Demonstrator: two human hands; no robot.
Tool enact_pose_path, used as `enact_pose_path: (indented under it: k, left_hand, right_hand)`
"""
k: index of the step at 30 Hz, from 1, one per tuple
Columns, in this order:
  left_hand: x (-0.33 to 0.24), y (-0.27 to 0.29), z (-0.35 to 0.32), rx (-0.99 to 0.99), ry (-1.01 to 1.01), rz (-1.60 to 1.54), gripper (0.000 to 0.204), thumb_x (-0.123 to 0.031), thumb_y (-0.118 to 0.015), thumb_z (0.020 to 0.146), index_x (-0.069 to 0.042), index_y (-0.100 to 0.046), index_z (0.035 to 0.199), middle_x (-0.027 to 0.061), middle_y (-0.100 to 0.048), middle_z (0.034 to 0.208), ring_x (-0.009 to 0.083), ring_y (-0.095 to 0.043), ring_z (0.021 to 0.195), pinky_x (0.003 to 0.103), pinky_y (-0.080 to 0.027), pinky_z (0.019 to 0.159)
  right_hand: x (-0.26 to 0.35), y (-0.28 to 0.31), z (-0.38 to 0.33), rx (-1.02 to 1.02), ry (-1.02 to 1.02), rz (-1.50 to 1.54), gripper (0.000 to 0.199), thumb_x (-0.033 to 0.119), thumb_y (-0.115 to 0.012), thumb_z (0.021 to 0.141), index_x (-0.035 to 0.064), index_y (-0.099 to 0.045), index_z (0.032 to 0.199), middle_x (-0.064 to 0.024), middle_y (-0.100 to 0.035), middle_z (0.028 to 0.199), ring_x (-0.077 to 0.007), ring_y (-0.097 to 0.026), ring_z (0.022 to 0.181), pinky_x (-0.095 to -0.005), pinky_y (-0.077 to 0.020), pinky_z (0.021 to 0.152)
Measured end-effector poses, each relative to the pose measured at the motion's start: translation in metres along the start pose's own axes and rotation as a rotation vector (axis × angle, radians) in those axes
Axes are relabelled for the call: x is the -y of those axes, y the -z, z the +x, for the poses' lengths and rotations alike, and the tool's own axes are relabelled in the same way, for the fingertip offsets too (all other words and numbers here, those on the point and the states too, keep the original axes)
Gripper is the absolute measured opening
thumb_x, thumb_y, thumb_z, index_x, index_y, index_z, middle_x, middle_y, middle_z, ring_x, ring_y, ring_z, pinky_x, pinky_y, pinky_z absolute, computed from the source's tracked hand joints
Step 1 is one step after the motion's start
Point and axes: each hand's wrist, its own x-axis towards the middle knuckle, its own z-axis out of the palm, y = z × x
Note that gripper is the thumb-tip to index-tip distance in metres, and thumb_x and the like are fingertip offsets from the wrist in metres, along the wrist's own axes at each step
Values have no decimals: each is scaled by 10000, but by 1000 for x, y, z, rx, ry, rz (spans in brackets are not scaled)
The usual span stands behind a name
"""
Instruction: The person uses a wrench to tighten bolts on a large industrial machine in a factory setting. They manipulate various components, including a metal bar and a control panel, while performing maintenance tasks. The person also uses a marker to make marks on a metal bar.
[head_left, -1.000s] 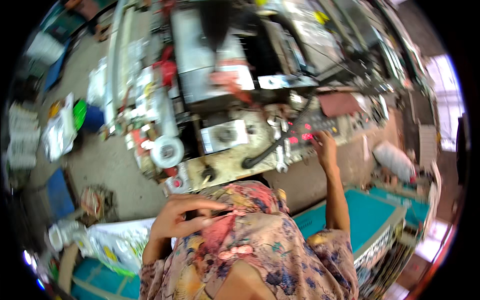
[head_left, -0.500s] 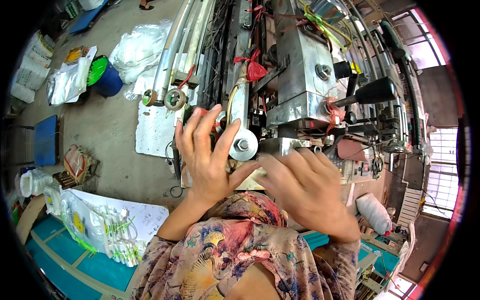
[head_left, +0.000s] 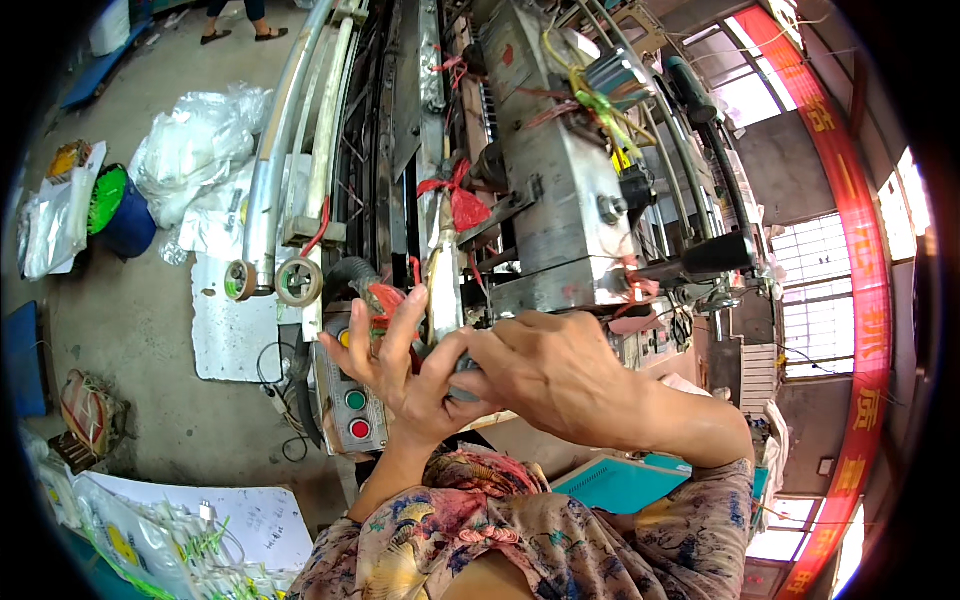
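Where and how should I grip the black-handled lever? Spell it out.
Probably best by its thick black handle, coming from the right with the right hand: it juts rightward past the metal block, with its blunt end free, so a full wrap looks workable.

A rounded piece (head_left: 466, 364) at the middle is grey. The person's beige shirt (head_left: 585, 545) is patterned in pink, blue and yellow. At left, a grey control box (head_left: 335, 405) has a green button (head_left: 355, 400) and a red button (head_left: 360, 429). Far left, a blue bucket (head_left: 130, 230) is bright green inside. At right, a red banner (head_left: 872, 300) shows yellow characters.
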Motion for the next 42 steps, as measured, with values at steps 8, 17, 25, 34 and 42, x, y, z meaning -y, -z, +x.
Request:
enact_pose_path:
  k: [8, 17, 25, 34, 42]
  left_hand:
    - [4, 0, -4, 42, 83, -82, 386, -661, -563, 835, -316, -688, 952, 15, -563, 1301, 385, -255, 1410, 617, 70, 1138]
    - [7, -3, -4, 39, 64, -144, 355, -610, -532, 873, -303, -656, 1001, 43, -547, 1309, 411, -244, 1401, 628, 53, 1124]
    - [10, -2, -4, 59, 62, -170, 422, -666, -471, 899, -306, -670, 995, 54, -563, 1286, 414, -243, 1398, 616, 98, 1120]
    - [9, -4, -6, 68, 71, -177, 507, -728, -435, 877, -302, -677, 1005, 64, -558, 1285, 419, -234, 1398, 615, 95, 1118]
    - [11, -4, -6, 65, 60, -195, 403, -645, -493, 894, -305, -677, 1003, 63, -549, 1287, 422, -226, 1397, 614, 92, 1119]
  right_hand:
    - [3, 13, 11, 53, 16, 102, 278, 269, -689, 791, 74, -561, 942, -35, -560, 791, -237, -605, 764, -364, -507, 559]
    - [10, 3, 7, 150, -126, -47, 285, 347, -660, 826, 70, -597, 853, -42, -594, 732, -221, -621, 687, -356, -493, 496]
    - [13, 15, 16, -1, -101, 92, 280, 269, -756, 772, 69, -571, 839, -53, -563, 708, -255, -563, 634, -369, -460, 523]
    - [9, 11, 13, 69, -91, 44, 290, 283, -755, 774, 71, -588, 879, -48, -560, 722, -250, -566, 655, -367, -462, 537]
    - [12, 10, 10, 80, -175, -7, 268, 300, -756, 770, 99, -593, 837, -27, -558, 678, -245, -576, 613, -372, -465, 522]
